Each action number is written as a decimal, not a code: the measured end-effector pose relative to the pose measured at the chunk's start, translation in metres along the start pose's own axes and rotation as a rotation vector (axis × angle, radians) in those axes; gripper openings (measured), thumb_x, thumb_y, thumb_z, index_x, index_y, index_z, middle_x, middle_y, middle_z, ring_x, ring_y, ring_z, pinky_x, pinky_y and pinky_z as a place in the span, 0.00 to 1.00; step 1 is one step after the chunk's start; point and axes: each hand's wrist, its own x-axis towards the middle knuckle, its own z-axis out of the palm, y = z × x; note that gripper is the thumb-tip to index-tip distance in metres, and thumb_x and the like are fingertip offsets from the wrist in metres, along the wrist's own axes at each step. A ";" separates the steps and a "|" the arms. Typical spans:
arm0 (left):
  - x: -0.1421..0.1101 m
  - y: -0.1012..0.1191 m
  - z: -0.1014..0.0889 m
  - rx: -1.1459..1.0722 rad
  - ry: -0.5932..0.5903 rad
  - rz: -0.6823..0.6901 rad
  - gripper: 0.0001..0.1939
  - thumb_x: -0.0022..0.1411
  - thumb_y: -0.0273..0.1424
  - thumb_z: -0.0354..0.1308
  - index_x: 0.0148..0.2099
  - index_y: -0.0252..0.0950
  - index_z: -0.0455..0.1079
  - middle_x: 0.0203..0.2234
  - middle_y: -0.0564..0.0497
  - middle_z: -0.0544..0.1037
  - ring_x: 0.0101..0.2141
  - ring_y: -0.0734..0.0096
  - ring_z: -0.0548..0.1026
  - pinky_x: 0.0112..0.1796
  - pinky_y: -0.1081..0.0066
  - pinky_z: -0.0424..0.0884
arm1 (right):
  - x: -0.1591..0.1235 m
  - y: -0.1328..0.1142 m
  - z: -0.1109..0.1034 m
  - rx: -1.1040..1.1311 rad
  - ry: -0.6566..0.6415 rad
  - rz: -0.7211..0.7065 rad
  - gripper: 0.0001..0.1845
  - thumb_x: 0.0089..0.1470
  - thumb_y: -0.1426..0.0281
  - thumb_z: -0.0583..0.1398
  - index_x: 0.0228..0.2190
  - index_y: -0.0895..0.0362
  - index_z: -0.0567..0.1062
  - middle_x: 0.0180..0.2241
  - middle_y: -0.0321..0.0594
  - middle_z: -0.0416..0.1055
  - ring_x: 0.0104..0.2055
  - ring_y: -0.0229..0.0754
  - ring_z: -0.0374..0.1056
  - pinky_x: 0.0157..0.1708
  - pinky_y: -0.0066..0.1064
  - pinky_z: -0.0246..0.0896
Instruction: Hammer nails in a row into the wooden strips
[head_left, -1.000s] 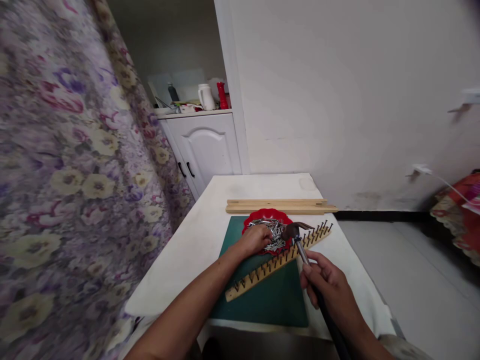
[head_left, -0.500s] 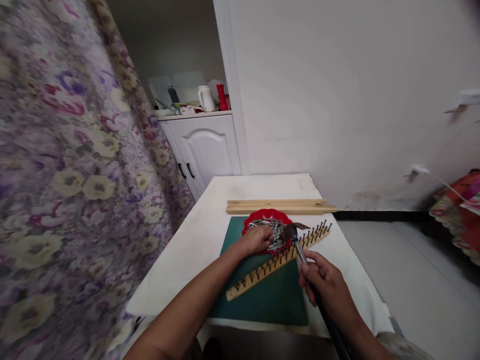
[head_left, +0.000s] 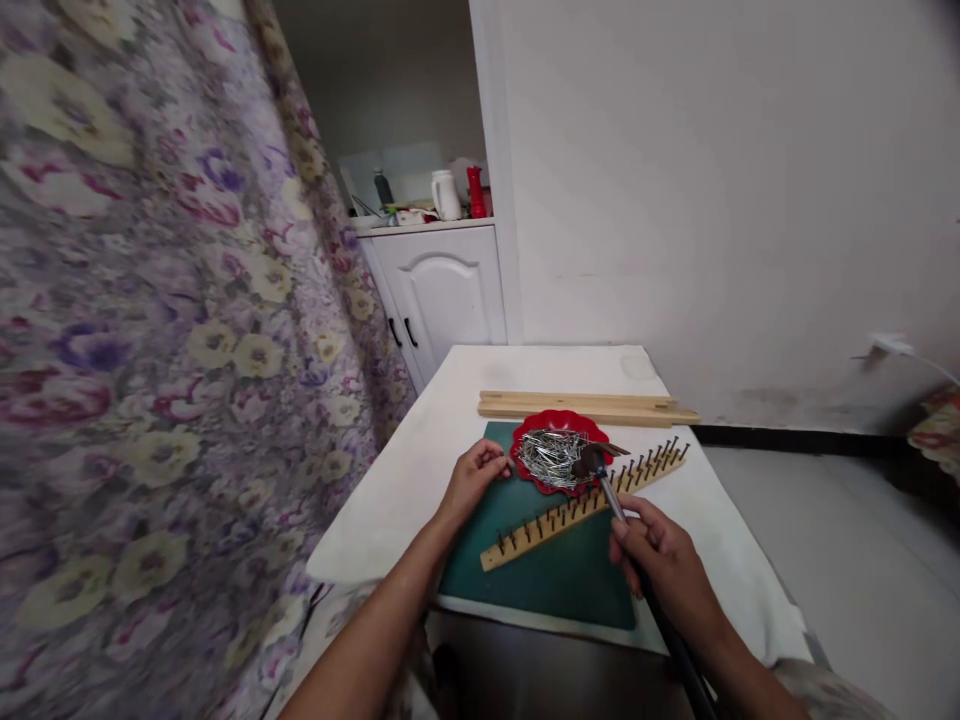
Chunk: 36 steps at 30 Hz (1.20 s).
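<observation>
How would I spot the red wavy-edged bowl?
Find the white table, then the flat dark-green mat on it. At the mat's far end sits the bowl, heaped with loose silvery nails. It's the table's only red thing, unlike the straight, yellowish wooden strip beside it.

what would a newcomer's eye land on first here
Probably the red bowl heaped with shiny nails, near the middle of the white table. Just nearer, a wood strip bristling with dark nails slants across the green mat. The flowered curtain fills the left side.
</observation>
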 end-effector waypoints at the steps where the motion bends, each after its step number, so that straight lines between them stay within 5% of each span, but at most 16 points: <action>1: -0.012 0.000 -0.005 -0.014 0.041 -0.007 0.08 0.55 0.33 0.57 0.34 0.34 0.65 0.28 0.51 0.76 0.28 0.75 0.71 0.33 0.74 0.67 | 0.000 0.001 0.001 -0.007 -0.007 -0.001 0.20 0.54 0.60 0.59 0.45 0.58 0.67 0.19 0.29 0.67 0.13 0.30 0.55 0.11 0.21 0.50; 7: -0.089 -0.008 -0.018 0.017 0.217 -0.113 0.09 0.54 0.35 0.59 0.32 0.34 0.68 0.25 0.53 0.74 0.27 0.74 0.70 0.32 0.75 0.65 | -0.005 0.006 0.008 -0.050 -0.051 0.010 0.20 0.54 0.60 0.58 0.46 0.57 0.65 0.19 0.29 0.66 0.13 0.31 0.55 0.11 0.22 0.51; 11: -0.111 -0.015 -0.010 0.082 0.228 -0.153 0.11 0.54 0.37 0.58 0.33 0.34 0.67 0.23 0.54 0.73 0.26 0.75 0.69 0.30 0.77 0.63 | -0.008 0.008 0.012 -0.076 -0.059 0.015 0.21 0.55 0.60 0.58 0.46 0.58 0.65 0.19 0.29 0.66 0.13 0.31 0.55 0.12 0.22 0.51; 30: -0.114 -0.021 -0.003 0.321 0.188 -0.107 0.10 0.55 0.37 0.55 0.32 0.34 0.68 0.21 0.55 0.70 0.24 0.75 0.65 0.27 0.78 0.60 | -0.014 0.005 0.017 -0.097 -0.081 0.040 0.22 0.54 0.58 0.58 0.47 0.57 0.66 0.19 0.29 0.66 0.13 0.32 0.56 0.13 0.23 0.49; 36: -0.115 -0.024 -0.001 0.360 0.223 -0.116 0.09 0.53 0.36 0.57 0.30 0.35 0.69 0.20 0.56 0.67 0.23 0.77 0.63 0.25 0.78 0.57 | -0.022 0.003 0.045 -0.070 -0.257 0.130 0.21 0.55 0.59 0.57 0.47 0.57 0.65 0.19 0.28 0.66 0.11 0.29 0.53 0.12 0.21 0.45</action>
